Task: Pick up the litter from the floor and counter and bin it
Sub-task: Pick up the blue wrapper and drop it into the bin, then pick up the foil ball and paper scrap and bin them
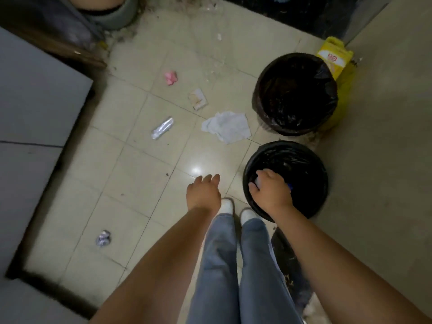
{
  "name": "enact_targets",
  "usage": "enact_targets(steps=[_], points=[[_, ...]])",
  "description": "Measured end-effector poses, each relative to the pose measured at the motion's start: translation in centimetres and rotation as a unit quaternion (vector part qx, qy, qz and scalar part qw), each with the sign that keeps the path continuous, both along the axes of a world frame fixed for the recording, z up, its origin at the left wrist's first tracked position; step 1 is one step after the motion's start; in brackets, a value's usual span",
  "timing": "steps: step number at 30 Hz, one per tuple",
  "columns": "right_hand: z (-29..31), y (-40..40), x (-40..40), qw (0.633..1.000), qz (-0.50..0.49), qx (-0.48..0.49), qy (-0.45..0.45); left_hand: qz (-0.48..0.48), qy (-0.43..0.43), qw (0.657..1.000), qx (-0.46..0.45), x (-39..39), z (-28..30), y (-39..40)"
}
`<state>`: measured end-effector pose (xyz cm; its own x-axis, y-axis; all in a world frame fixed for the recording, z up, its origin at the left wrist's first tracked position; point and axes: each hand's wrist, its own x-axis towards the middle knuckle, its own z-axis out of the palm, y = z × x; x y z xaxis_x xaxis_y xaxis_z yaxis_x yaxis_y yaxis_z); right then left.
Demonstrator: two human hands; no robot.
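Observation:
My right hand (271,190) hangs over the near black-lined bin (311,160), closed around a pale piece of litter (259,182) with a bit of blue beside my palm. My left hand (203,192) hovers over the floor tiles, empty, fingers loosely apart. On the floor lie a white crumpled cloth or tissue (228,126), a clear plastic wrapper (162,128), a beige torn packet (198,98), a pink crumpled scrap (171,77) and a small purple-silver ball of wrapper (103,238).
A second, larger bin with a dark liner (266,99) stands farther away, a yellow bag (334,56) behind it. Grey cabinet tops (35,101) fill the left side. Dirt and debris gather along the far wall. My legs and white shoes are below.

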<state>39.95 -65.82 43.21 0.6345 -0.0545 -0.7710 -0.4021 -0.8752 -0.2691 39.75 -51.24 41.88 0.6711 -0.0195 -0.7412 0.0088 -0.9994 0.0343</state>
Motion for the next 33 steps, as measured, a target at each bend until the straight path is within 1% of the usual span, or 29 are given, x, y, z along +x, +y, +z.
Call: enact_targets(steps=[1,3,5,7,12,15,18,20,24,29,33], points=[[0.7,1.0,0.6,0.999,0.05,-0.007,-0.017,0.014,-0.012,1.0,0.002,-0.4,0.7,1.4],[2.4,4.8,1.6,0.986,0.162,-0.007,-0.044,0.077,-0.026,0.996,0.029,-2.2,2.7,5.7],[4.1,8.7,2.1,0.964,0.255,0.001,-0.071,0.151,-0.039,0.986,0.051,-4.3,4.5,9.6],[5.7,12.8,2.0,0.941,0.327,0.013,-0.089,0.233,-0.042,0.969,0.064,-6.9,6.1,13.1],[8.1,22.9,-0.1,0.877,0.468,0.025,-0.105,0.419,-0.038,0.903,0.086,-14.6,8.5,21.2],[8.9,28.8,-1.8,0.839,0.532,0.038,-0.111,0.503,-0.023,0.859,0.096,-19.0,8.8,25.7],[8.9,34.9,-3.4,0.805,0.581,0.038,-0.11,0.565,-0.012,0.819,0.096,-22.5,8.2,30.2],[8.0,39.4,-4.5,0.79,0.603,0.034,-0.106,0.591,-0.008,0.802,0.087,-24.1,7.2,33.5],[4.1,48.7,-7.0,0.762,0.64,0.029,-0.096,0.624,0.0,0.779,0.066,-25.6,3.6,41.7],[-3.4,57.1,-9.6,0.728,0.68,0.025,-0.087,0.638,0.0,0.768,0.057,-26.5,-4.2,50.2],[-11.3,59.9,-9.6,0.705,0.707,0.004,-0.06,0.673,0.002,0.739,0.025,-27.0,-11.9,53.9]])
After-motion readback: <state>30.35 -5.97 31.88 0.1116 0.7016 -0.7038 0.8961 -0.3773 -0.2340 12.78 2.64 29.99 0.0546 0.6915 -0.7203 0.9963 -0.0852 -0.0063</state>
